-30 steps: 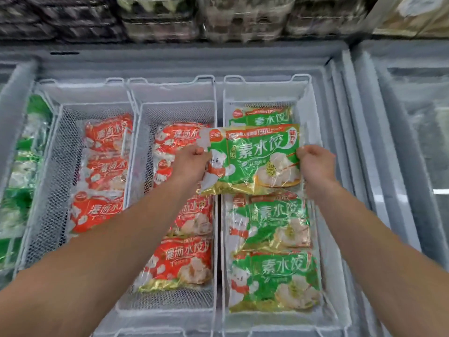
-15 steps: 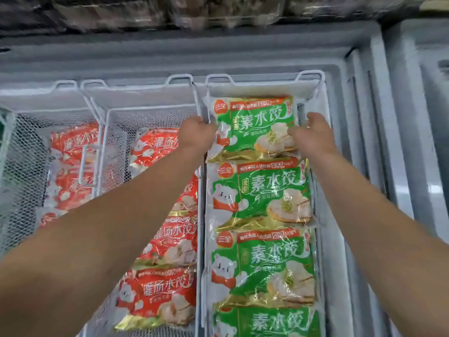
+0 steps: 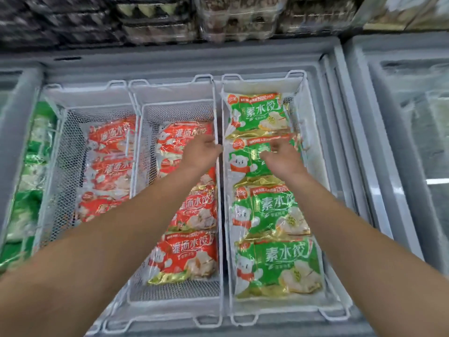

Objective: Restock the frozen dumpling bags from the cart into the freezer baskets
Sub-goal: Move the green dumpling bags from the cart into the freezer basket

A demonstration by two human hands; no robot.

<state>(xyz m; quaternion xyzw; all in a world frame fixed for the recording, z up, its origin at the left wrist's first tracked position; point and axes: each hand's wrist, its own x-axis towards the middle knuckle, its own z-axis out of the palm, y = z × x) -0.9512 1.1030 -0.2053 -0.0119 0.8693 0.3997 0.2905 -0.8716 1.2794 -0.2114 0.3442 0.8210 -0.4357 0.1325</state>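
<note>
Fingers (image 3: 277, 145) of the right hand (image 3: 283, 159) are blurring over the second green dumpling bag (image 3: 243, 164) in the right wire basket (image 3: 313, 166) at frame centre, grip unclear, while the left hand (image 3: 200, 152) is hanging loosely curled, holding nothing, above the middle basket's (image 3: 175, 110) red dumpling bags (image 3: 187, 254).

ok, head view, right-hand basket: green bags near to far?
Nearest green bag → second green bag → third green bag, partly under the right hand → farthest green bag.
</note>
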